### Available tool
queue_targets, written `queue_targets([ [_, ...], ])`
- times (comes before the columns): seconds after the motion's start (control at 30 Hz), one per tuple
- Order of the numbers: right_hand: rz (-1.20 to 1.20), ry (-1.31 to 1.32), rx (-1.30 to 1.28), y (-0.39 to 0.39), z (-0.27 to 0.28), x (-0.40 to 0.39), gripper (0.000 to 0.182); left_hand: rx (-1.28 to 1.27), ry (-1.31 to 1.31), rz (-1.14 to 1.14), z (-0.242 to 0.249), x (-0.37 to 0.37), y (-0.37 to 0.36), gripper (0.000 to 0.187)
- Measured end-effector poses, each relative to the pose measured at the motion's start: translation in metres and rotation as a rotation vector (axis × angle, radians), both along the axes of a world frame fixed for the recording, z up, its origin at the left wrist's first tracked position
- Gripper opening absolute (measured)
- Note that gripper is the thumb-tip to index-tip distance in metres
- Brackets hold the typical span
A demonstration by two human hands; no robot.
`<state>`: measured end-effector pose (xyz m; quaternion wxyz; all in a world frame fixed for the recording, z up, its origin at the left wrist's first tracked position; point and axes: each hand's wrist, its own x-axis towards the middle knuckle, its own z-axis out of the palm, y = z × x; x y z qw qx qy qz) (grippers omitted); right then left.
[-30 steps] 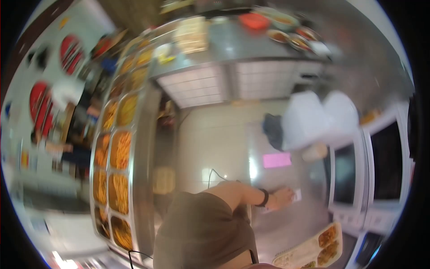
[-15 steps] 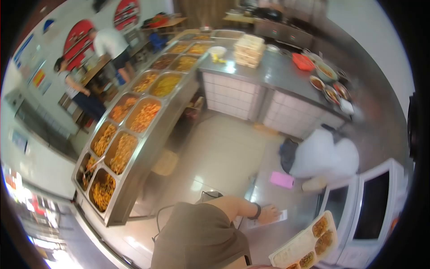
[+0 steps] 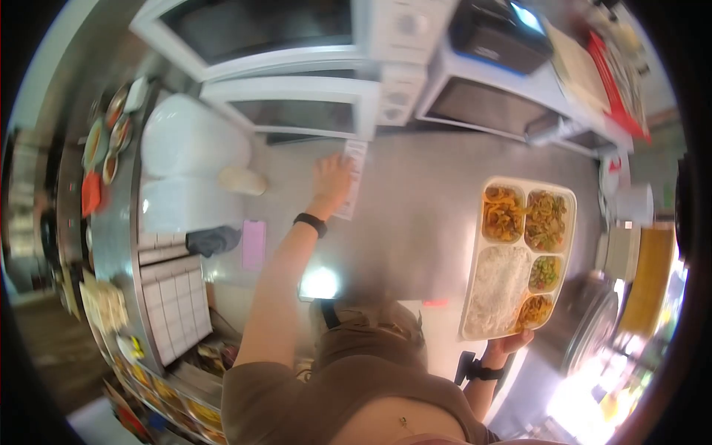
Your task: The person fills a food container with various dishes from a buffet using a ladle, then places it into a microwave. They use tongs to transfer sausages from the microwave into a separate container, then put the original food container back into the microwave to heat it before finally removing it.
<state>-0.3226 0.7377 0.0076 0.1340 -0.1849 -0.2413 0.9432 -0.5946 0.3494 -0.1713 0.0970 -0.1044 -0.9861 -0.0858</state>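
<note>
My left hand [image 3: 331, 178] lies flat on the steel counter [image 3: 423, 193], fingers spread, its edge on a narrow white paper slip [image 3: 355, 178]. A black band is on that wrist. My right hand [image 3: 512, 343] grips the near edge of a cream compartment tray [image 3: 475, 297], held level over the counter's right part. The tray carries white rice and several portions of cooked dishes in its compartments. A dark watch sits on my right wrist.
Two white microwave ovens [image 3: 297, 111] stand behind the slip. White plastic bags [image 3: 185, 141] lie to the left, with a pink flat item [image 3: 254, 243] and a dark bundle [image 3: 211, 239] nearby. A black device [image 3: 504, 30] sits on a shelf; a white cup [image 3: 630, 204] stands at right.
The view has swung from the serving line to the counter and microwaves. My left hand stays on the paper slip. The tray in my right hand is now fully in view.
</note>
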Motion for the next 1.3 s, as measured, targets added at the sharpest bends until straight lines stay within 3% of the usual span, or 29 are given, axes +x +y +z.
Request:
queue_targets([
  [0.07,-0.100,-0.059,0.044,-0.004,0.003,0.002,0.077,0.033,-0.013,-0.017,0.000,-0.019,0.015,0.038],
  [0.13,-0.133,-0.034,0.035,-0.024,0.013,0.006,0.078,0.073,-0.026,0.178,0.004,-0.027,0.021,0.036],
  [0.2,-0.121,-0.019,0.015,-0.040,0.005,0.004,0.079,0.088,-0.037,0.226,0.005,-0.036,0.013,0.039],
  [0.33,-0.109,-0.015,-0.022,-0.038,-0.001,0.005,0.079,-0.056,0.094,0.036,0.007,-0.028,0.026,0.049],
  [0.4,-0.108,-0.002,-0.029,-0.035,0.000,0.008,0.079,-0.042,0.136,-0.170,-0.003,-0.015,0.030,0.051],
  [0.53,-0.095,-0.012,-0.031,-0.033,0.004,0.008,0.079,-0.051,-0.034,-0.193,-0.008,-0.004,0.039,0.052],
  [0.63,-0.084,-0.009,-0.020,-0.035,0.006,0.008,0.079,-0.062,-0.191,-0.038,-0.004,-0.015,0.051,0.050],
  [0.7,-0.081,-0.020,-0.022,-0.034,0.006,0.008,0.079,0.112,-0.213,0.023,-0.003,-0.032,0.061,0.047],
  [0.83,-0.071,-0.014,-0.010,-0.035,0.007,0.007,0.079,0.184,-0.202,0.051,-0.005,-0.052,0.072,0.047],
  [0.9,-0.076,0.024,-0.055,-0.033,0.006,0.008,0.078,0.485,-0.146,0.020,0.001,-0.052,0.071,0.049],
  [1.0,-0.043,0.020,-0.095,-0.028,0.008,0.010,0.077,0.622,-0.223,-0.007,0.014,-0.048,0.067,0.049],
  [1.03,-0.042,0.016,-0.096,-0.027,0.010,0.011,0.077,0.622,-0.225,-0.005,0.010,-0.044,0.067,0.049],
  [1.1,-0.041,-0.023,-0.093,-0.026,0.008,0.008,0.077,0.064,-0.272,-0.161,0.000,-0.041,0.070,0.047],
  [1.3,-0.040,0.004,-0.091,-0.033,0.010,0.003,0.077,0.129,-0.132,-0.005,-0.012,-0.052,0.084,0.043],
])
